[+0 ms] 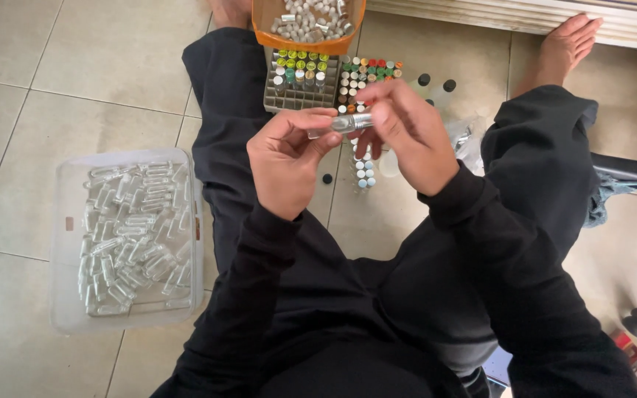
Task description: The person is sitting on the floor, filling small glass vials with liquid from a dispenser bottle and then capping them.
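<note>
Tiled floor below, I see my left hand and right hand pinching a small, light, slippery-looking glass vial by its ends, just this side of the grey vial rack.

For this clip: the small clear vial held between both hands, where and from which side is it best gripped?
The small clear vial lies level between the left hand and right hand. Probably best pinched on its bare glass body from the left, leaving the silvery capped end free for the right hand's fingertips.
</note>
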